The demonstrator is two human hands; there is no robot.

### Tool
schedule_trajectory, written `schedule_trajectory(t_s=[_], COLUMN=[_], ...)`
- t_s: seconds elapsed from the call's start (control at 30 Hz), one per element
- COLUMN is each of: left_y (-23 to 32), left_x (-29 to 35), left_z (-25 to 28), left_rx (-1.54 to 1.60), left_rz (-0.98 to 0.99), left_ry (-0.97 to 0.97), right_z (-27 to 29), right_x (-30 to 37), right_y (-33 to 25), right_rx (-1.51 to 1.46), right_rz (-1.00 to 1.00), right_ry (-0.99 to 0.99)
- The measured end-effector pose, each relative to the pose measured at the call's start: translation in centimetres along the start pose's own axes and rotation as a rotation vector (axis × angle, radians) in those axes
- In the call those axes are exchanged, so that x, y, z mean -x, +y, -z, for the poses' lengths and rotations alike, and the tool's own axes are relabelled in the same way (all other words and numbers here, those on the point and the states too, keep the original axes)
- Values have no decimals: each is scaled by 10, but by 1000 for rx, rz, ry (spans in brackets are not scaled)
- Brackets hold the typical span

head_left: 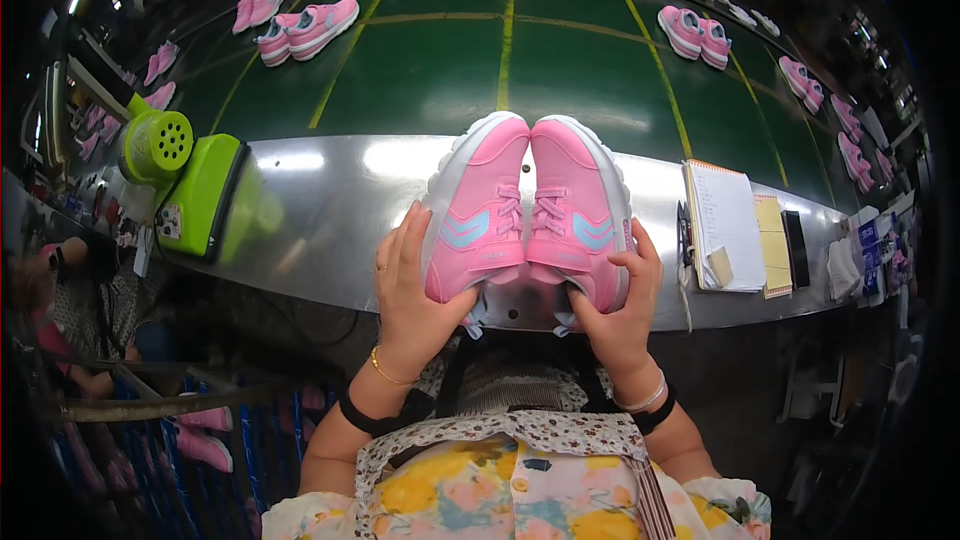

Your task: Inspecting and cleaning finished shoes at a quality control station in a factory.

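Note:
Two pink sneakers with white soles and light blue chevrons are held side by side over the metal table edge, toes pointing away from me. My left hand [418,285] grips the left sneaker [480,210], its thumb in the heel opening and its fingers along the outer sole. The right sneaker [577,210] is held by my right hand [622,300], thumb at the heel opening and fingers on the outer side. The inner sides of the two shoes meet near the straps and part slightly towards the toes.
Beyond the metal ledge [330,165] runs a green conveyor belt [440,70] with yellow lines, carrying pairs of pink sneakers [322,28]. A bright green machine [200,195] stands left. On the right lie a notebook [725,225] and a pen. Racked shoes [205,440] sit lower left, near another person.

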State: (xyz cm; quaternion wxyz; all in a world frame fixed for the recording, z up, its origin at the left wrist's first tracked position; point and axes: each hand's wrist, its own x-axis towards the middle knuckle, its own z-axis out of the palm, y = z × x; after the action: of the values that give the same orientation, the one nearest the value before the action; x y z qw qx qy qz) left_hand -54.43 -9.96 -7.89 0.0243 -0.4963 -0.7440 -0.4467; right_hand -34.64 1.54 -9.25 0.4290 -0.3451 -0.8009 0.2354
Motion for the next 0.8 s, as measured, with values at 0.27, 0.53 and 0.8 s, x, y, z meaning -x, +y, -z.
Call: schedule_trajectory(t_s=[0.27, 0.53, 0.8], left_y=[10, 7, -25], left_x=[-4, -13, -44], left_z=[-1, -8, 3], left_rx=[-45, -137, 735], left_rz=[-48, -95, 752], left_ry=[-31, -302, -522], right_z=[5, 17, 39], right_x=[3, -7, -42], right_y=[6, -5, 40], right_rx=[-24, 399, -355], right_rz=[-59, 77, -644], right_ry=[0, -290, -398])
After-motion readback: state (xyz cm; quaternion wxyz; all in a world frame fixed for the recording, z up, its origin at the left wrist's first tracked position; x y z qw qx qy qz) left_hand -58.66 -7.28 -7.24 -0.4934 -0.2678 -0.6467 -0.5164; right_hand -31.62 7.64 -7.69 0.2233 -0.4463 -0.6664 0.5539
